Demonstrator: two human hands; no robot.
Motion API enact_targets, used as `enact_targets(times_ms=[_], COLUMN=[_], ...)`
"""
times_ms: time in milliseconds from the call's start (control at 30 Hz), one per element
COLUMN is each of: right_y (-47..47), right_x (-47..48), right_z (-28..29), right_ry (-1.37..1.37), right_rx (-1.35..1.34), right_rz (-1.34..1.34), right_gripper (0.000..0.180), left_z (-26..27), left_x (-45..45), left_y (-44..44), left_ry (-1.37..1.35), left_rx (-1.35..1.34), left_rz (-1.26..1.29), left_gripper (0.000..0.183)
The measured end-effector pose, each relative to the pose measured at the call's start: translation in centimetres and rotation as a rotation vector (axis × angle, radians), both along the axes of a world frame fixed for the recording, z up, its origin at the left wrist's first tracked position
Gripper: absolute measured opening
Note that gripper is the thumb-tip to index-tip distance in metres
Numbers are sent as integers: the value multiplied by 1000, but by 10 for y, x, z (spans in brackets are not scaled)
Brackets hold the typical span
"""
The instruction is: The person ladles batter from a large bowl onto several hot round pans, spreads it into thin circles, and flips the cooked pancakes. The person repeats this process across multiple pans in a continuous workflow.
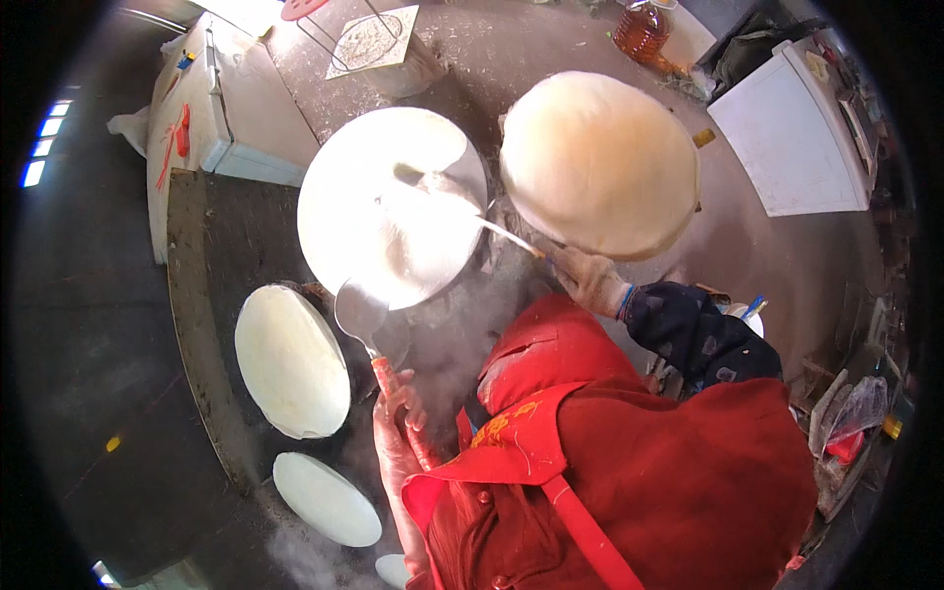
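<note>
My left hand (398, 417), bare, grips the red-wrapped handle of a metal ladle (361, 310). The ladle's bowl sits at the near rim of a large round white surface (346, 192), partly lost in glare; whether it is a basin or a griddle I cannot tell. My right hand (590, 280), in a pale work glove, is closed around a slim white-handled tool (512, 237) that reaches over that surface. The tool's far end is blurred by glare and steam. Just beyond the glove lies a big, pale tan, round flatbread (601, 166).
To my left are pale round discs (291, 361), (328, 498) along a dark worktop with a raised board edge (193, 295). A white chest freezer (258, 110) stands far left, a white cabinet (789, 136) far right. At the back are a stool (304, 9) and amber liquid bottle (641, 31).
</note>
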State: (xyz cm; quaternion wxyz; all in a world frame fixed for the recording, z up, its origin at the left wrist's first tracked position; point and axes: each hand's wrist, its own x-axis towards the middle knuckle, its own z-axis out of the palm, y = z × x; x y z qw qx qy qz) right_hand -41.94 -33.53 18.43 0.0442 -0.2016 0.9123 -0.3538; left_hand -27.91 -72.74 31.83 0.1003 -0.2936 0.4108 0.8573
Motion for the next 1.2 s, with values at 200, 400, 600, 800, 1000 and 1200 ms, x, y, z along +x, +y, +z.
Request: enact_targets(times_ms=[200, 400, 600, 800, 1000, 1200], right_y=[-33, -80, -114, -188, -171, -173], right_x=[-96, -85, -37, -41, -39, -9], right_z=[25, 44, 18, 16, 52, -2], right_ry=[16, 99, -12, -151, -39, 155], right_rx=[30, 45, 10, 97, 151, 56], right_rz=[-16, -246, -393, -271, -281, -482], right_gripper=[61, 60, 69, 56, 60, 68], left_z=[21, 33, 22, 11, 5, -12], left_x=[-12, -23, -16, -12, 20, 42], left_y=[28, 19, 10, -3, -30, -51], left_ry=[-131, -100, -109, -72, -4, -6], left_rx=[-75, -122, -92, -48, 111, 138], left_rz=[94, -46, -53, -111, -120, -137], left_gripper=[45, 38, 45, 55, 56, 54])
